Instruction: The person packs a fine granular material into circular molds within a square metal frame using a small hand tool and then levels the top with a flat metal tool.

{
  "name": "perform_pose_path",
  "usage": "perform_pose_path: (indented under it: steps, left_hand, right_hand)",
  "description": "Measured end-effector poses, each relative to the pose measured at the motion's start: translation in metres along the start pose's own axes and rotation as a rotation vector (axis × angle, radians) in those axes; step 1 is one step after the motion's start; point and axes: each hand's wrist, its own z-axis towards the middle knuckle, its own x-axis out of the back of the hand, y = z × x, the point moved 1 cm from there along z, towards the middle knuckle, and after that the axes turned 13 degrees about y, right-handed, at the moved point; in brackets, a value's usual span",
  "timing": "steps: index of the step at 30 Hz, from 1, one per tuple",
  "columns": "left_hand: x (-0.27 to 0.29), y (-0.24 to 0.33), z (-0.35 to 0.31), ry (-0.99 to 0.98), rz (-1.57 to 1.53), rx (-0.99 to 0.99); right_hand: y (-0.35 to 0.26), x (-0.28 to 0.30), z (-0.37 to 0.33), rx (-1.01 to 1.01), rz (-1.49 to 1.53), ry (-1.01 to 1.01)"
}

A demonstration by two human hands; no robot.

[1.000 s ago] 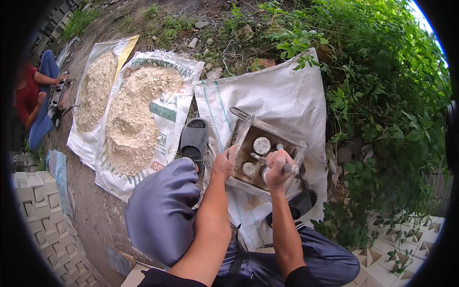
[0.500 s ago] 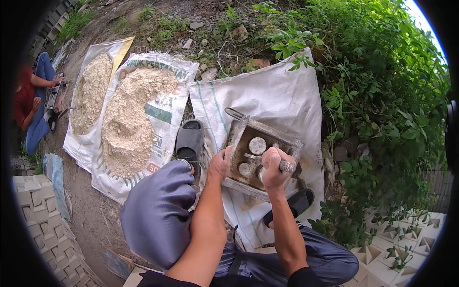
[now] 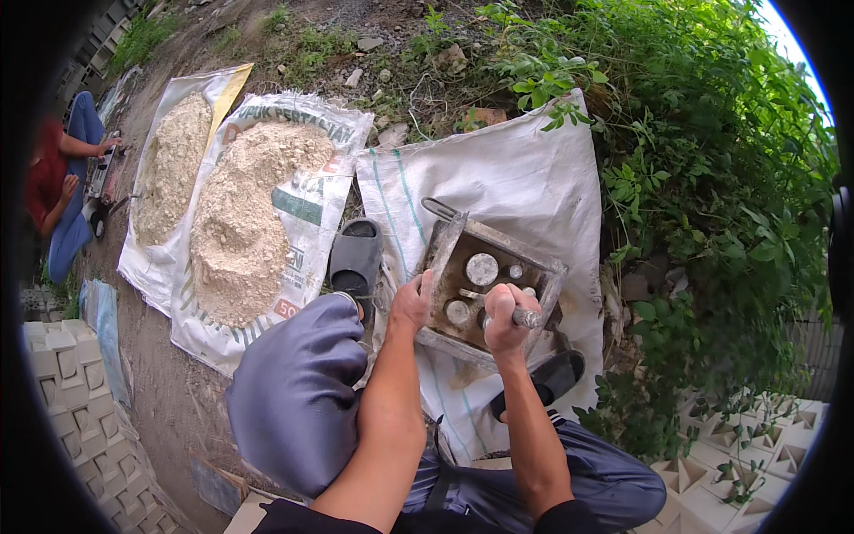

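A square, dust-coated mould box [image 3: 520,237] with a wire loop handle lies on the white woven sack before me. Inside it stand several round grey-white pieces, among them a large one [image 3: 481,269] and a smaller one [image 3: 457,311]. My left hand [image 3: 411,304] is closed over the box's left wall. Over the box's lower right part, my right hand [image 3: 504,322] is wrapped around a short dusty rod-like tool [image 3: 528,318]. Its end pokes out on the right of the fist, and a thin piece shows at the left; whether it touches the bottom is hidden.
Pale powder heaps [image 3: 238,227] lie on spread sacks [image 3: 302,214] at the left. Dark sandals [image 3: 355,260] flank the box. Dense green plants [image 3: 703,160] border the right. Pale patterned blocks [image 3: 80,400] are stacked lower left. A person in red [image 3: 52,178] sits far left.
My right hand has dropped slightly toward me, uncovering a small round piece beside the large one. My left hand stays on the box wall.
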Motion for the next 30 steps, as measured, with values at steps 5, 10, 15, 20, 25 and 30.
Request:
perform_pose_path:
  steps: [5, 10, 15, 20, 25, 30]
  left_hand:
    - [0.004, -0.008, 0.000, 0.002, 0.018, 0.052]
    - [0.000, 0.002, -0.004, -0.003, 0.020, 0.049]
    - [0.007, -0.001, 0.000, 0.019, 0.033, 0.045]
    - [-0.004, -0.005, 0.000, 0.051, 0.020, 0.026]
    - [0.008, 0.000, -0.002, 0.042, 0.042, 0.034]
    - [0.002, -0.001, -0.002, 0.001, 0.034, 0.031]
  right_hand:
    - [-0.016, -0.009, 0.008, -0.264, 0.119, 0.015]
    - [0.015, 0.009, -0.011, -0.138, 0.106, 0.050]
    - [-0.008, -0.002, 0.007, -0.362, 0.308, 0.127]
    - [0.024, 0.016, -0.010, -0.072, 0.050, -0.023]
    - [-0.018, 0.003, 0.016, -0.339, 0.208, 0.052]
    - [0.009, 0.005, -0.004, -0.008, -0.126, -0.115]
